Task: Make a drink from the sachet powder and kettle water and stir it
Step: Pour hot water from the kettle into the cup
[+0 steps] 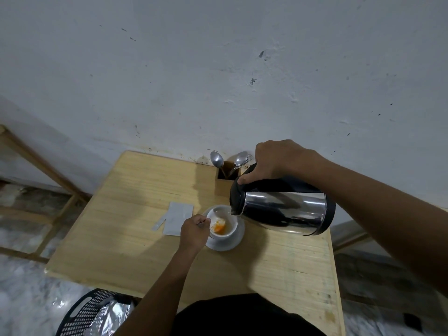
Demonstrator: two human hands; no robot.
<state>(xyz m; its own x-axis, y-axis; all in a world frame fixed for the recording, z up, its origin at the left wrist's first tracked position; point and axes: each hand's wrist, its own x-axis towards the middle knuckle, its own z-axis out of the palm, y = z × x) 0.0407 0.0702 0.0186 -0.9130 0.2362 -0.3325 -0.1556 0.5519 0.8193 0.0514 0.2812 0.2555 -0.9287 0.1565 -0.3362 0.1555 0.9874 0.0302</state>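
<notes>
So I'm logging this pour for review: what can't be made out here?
Head view only:
- Kettle water level: steel wall hides it.
- Cup handle: left hand covers it.
- Kettle handle: right hand wraps it.
- Poured stream: too thin to see.

In my right hand [271,161] the steel kettle [283,209] hangs tipped over, black lid end and spout down toward the cup, my fingers wrapped round its black handle on top. The white cup [224,229] sits on its white saucer [236,241] just beside my left hand [194,232], which pinches the handle at the cup's rim. Inside it lies a clump of orange and pale powder in a shallow brownish pool. Just past my left hand, away from the kettle, the opened silver sachet [178,218] lies flat, its torn-off strip [158,224] beside it.
</notes>
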